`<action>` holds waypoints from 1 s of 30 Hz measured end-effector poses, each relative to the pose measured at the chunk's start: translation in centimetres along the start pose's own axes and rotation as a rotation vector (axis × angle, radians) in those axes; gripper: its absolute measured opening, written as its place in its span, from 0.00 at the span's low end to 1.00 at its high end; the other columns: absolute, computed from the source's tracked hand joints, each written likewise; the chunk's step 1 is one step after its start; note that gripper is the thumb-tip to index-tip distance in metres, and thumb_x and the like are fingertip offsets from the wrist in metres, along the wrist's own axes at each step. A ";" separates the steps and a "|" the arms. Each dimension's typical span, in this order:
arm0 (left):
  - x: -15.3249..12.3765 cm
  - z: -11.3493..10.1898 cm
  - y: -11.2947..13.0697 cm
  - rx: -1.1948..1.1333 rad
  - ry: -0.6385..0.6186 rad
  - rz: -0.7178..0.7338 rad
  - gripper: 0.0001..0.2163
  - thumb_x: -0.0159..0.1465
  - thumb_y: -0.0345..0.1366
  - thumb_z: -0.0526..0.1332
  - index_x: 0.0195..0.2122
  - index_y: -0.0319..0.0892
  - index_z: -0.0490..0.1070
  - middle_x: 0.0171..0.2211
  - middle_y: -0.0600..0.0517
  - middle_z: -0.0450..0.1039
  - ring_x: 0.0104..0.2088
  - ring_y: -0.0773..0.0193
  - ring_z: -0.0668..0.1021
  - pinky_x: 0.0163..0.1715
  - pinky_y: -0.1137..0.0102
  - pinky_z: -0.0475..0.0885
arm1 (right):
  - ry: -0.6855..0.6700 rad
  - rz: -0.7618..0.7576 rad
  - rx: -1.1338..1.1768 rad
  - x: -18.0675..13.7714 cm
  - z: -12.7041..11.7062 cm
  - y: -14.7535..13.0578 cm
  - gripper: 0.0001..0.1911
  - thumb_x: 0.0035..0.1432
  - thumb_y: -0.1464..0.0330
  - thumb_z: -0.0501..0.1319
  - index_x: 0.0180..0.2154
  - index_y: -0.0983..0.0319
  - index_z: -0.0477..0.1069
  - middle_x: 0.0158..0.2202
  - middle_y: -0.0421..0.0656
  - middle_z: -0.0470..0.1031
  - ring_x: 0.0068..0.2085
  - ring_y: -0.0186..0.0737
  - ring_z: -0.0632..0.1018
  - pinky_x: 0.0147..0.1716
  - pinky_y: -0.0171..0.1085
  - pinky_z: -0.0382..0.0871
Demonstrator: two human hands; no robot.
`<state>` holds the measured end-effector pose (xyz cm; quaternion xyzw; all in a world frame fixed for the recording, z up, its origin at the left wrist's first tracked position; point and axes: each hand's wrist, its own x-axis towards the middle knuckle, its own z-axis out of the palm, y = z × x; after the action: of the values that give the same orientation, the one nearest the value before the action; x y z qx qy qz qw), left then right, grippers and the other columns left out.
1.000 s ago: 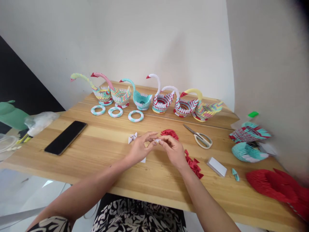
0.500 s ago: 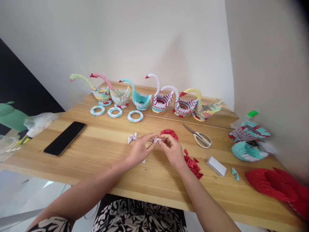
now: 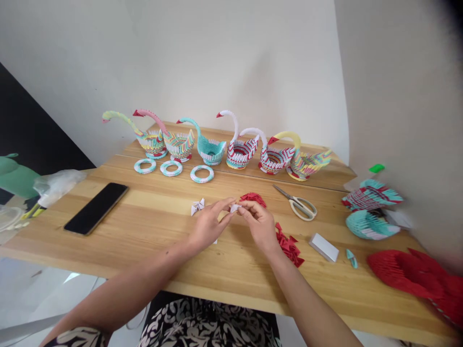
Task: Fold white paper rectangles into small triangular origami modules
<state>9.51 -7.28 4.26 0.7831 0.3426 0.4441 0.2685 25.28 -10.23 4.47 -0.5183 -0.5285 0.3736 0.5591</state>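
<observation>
My left hand (image 3: 209, 222) and my right hand (image 3: 259, 222) meet over the middle of the wooden table (image 3: 152, 231). Both pinch a small white folded paper piece (image 3: 235, 207) between their fingertips. Folded white pieces (image 3: 197, 206) lie just left of my left hand. A heap of red folded pieces (image 3: 253, 198) sits behind my right hand, and another red heap (image 3: 289, 246) lies by my right wrist.
Several paper swans (image 3: 210, 144) line the back of the table, with three paper rings (image 3: 170, 167) before them. Scissors (image 3: 298, 205) and a white paper stack (image 3: 323, 247) lie to the right. A black phone (image 3: 96, 208) lies left. Teal (image 3: 371, 224) and red (image 3: 415, 279) paper assemblies sit at far right.
The hands stay together on the white piece, with only small finger shifts. The view has drifted slightly.
</observation>
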 end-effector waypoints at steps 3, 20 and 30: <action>0.0 0.0 0.0 0.001 -0.003 -0.007 0.16 0.63 0.31 0.59 0.52 0.45 0.67 0.46 0.48 0.76 0.42 0.62 0.79 0.47 0.65 0.73 | 0.009 -0.007 -0.019 0.0 -0.1 -0.2 0.09 0.55 0.63 0.62 0.36 0.60 0.75 0.36 0.43 0.80 0.38 0.42 0.79 0.43 0.42 0.72; 0.1 -0.3 0.5 -0.180 -0.011 -0.072 0.17 0.61 0.34 0.61 0.52 0.42 0.67 0.43 0.48 0.77 0.41 0.62 0.79 0.46 0.65 0.73 | 0.067 -0.123 -0.187 -0.4 -0.1 -0.7 0.05 0.56 0.67 0.62 0.35 0.58 0.75 0.35 0.42 0.80 0.37 0.42 0.80 0.40 0.40 0.73; 0.2 -0.5 0.0 0.044 0.020 0.028 0.16 0.61 0.30 0.59 0.50 0.45 0.70 0.42 0.50 0.78 0.39 0.62 0.79 0.45 0.66 0.72 | 0.012 -0.339 -0.402 -0.4 -0.3 -0.5 0.06 0.60 0.68 0.59 0.37 0.58 0.75 0.35 0.42 0.79 0.36 0.40 0.79 0.38 0.38 0.72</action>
<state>9.15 -7.06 4.58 0.7891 0.3438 0.4481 0.2415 25.47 -10.79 4.87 -0.5253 -0.6678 0.1591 0.5028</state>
